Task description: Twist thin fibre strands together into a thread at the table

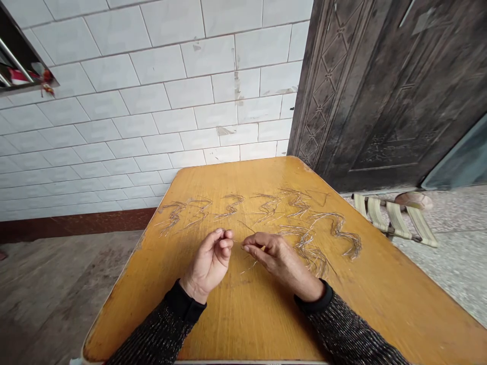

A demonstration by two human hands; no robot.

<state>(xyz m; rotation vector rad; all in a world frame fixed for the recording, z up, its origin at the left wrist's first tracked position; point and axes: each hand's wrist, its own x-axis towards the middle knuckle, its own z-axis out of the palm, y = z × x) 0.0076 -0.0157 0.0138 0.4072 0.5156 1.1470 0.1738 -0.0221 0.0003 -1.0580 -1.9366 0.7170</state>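
Note:
Above the near middle of the wooden table, a thin wire spans the small gap between my hands. My left hand, palm turned up, pinches one end between thumb and fingertips. The other end is in the fingertips of my right hand, which is closed with its back up. Just beyond and beside my right hand lies a loose tangle of bent wires. A few strands pass under that hand and are partly hidden.
Several wavy wire bundles lie across the table, among them a left one, a middle one and a right one. A white tiled wall stands behind. Right of the table are a dark door and a strapped folding stool.

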